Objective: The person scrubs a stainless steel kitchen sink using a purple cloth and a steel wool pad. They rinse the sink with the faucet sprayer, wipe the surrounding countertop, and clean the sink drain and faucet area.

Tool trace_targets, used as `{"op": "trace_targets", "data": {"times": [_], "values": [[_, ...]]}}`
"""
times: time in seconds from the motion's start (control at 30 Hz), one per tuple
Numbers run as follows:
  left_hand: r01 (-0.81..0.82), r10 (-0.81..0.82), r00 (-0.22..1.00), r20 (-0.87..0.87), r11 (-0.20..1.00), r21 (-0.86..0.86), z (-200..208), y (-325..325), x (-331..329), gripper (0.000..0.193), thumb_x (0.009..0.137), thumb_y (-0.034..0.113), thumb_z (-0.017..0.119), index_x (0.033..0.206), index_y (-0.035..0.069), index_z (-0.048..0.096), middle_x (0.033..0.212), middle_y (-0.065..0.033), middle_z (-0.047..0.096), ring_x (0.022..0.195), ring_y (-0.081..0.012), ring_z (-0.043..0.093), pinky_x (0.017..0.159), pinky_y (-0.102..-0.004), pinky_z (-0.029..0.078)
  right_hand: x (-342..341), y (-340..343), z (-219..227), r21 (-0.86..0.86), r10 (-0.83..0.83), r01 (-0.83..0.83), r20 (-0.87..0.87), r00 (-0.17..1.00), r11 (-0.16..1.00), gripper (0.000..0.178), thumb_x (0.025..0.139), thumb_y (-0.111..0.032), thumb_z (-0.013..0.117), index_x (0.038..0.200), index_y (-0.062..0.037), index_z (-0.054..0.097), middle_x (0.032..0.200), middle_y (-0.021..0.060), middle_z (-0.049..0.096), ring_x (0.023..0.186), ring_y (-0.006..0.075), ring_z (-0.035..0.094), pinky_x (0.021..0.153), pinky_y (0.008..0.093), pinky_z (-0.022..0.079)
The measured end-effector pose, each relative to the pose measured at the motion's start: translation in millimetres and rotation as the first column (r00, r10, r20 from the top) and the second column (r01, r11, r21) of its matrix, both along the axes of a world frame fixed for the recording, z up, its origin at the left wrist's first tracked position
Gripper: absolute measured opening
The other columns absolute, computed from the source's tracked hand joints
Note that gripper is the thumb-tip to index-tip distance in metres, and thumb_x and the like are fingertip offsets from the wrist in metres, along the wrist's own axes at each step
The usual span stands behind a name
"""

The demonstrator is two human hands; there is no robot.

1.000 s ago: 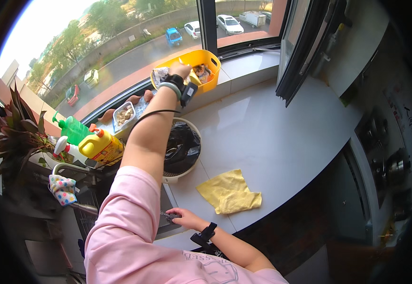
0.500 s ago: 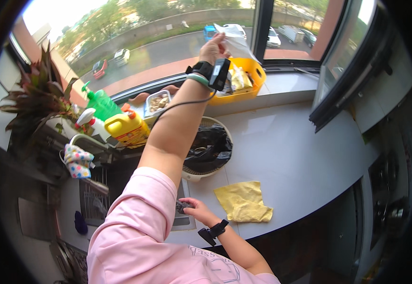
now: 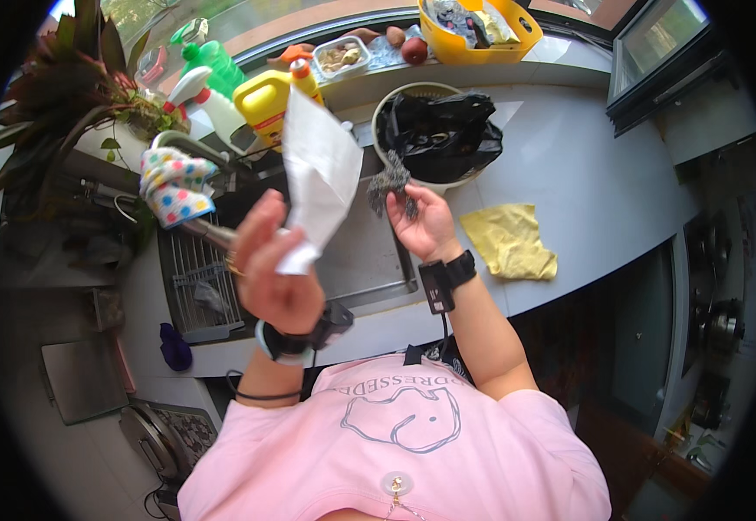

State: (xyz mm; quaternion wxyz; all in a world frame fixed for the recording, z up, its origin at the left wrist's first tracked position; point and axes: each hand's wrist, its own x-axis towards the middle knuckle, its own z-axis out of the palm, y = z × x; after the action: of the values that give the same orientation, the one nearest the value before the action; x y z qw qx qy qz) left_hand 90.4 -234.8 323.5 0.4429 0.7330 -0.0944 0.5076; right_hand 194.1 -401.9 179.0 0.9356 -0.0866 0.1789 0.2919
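My left hand (image 3: 278, 269), slightly blurred, is above the sink (image 3: 362, 256) with a thin white sheet (image 3: 322, 165) pinched in its fingers. The sheet stands up from the hand, creased; whether it is paper or plastic I cannot tell. Between the fingertips of my right hand (image 3: 426, 227) is a grey steel wool scrubber (image 3: 388, 182), loose and tangled. That hand is just in front of a pale basket (image 3: 384, 130) lined with a black plastic bag (image 3: 447, 130). A yellow cloth (image 3: 512, 243) lies on the counter to the right.
A yellow bin (image 3: 482, 54) with packets stands on the sill, beside a clear food tub (image 3: 341, 57). A yellow jug (image 3: 263, 108), spray bottles and a plant (image 3: 65, 82) are at the left. A dotted cloth (image 3: 177, 187) hangs over the faucet. The open window (image 3: 660, 65) juts in at right.
My left hand has come down from the yellow bin to above the sink, bringing the white sheet. My right hand has risen toward the black-lined basket with the scrubber. The view has shifted.
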Motion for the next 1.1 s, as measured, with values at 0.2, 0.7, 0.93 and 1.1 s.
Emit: {"op": "trace_targets", "data": {"times": [0.2, 0.7, 0.93, 1.1], "values": [[0.585, -0.530, 0.727, -0.437, 0.811, -0.008, -42, 7, -81, 0.038, 0.093, 0.043, 0.056, 0.103, 0.012, 0.076, 0.147, -0.0243, 0.041, 0.142, -0.0440, 0.027, 0.113, -0.0493, 0.024, -41, 84, 28, -0.055, -0.070, 0.074, 0.071, 0.995, 0.996, 0.010, 0.090, -0.009, 0.056, 0.094, -0.0008, 0.060, 0.090, 0.0123, 0.069, 0.082, 0.0244, 0.067, 0.079, 0.0326, 0.059], [0.085, -0.438, 0.776, -0.455, 0.786, -0.612, -72, 30, -126, 0.034, 0.101, 0.019, 0.052, 0.128, -0.003, 0.054, 0.108, -0.0052, 0.064, 0.092, -0.0073, 0.058, 0.081, -0.0226, 0.048, -89, 156, 64, -0.378, -0.364, 0.523, 0.418, 0.833, 0.764, 0.035, 0.085, 0.001, 0.051, 0.119, -0.0066, 0.057, 0.105, 0.0076, 0.065, 0.089, 0.0152, 0.064, 0.070, 0.0258, 0.059], [0.052, -0.637, 0.770, -0.028, 0.106, -0.993, -64, 37, -118, 0.022, 0.100, 0.017, 0.053, 0.114, 0.003, 0.062, 0.101, -0.0032, 0.067, 0.087, -0.0081, 0.062, 0.076, -0.0223, 0.049, -97, 152, 89, -0.334, -0.360, 0.584, 0.536, 0.763, 0.740, 0.037, 0.085, 0.001, 0.052, 0.121, -0.0063, 0.057, 0.106, 0.0089, 0.066, 0.091, 0.0163, 0.065, 0.072, 0.0265, 0.058], [0.164, -0.684, 0.729, 0.043, 0.113, -0.980, -55, 57, -125, 0.028, 0.100, 0.015, 0.050, 0.123, 0.002, 0.059, 0.117, -0.0105, 0.066, 0.100, -0.0167, 0.064, 0.090, -0.0289, 0.049, -98, 147, 99, -0.262, -0.339, 0.515, 0.504, 0.794, 0.816, 0.037, 0.086, -0.001, 0.052, 0.122, -0.0070, 0.056, 0.110, 0.0089, 0.065, 0.094, 0.0172, 0.064, 0.075, 0.0271, 0.057]]}}
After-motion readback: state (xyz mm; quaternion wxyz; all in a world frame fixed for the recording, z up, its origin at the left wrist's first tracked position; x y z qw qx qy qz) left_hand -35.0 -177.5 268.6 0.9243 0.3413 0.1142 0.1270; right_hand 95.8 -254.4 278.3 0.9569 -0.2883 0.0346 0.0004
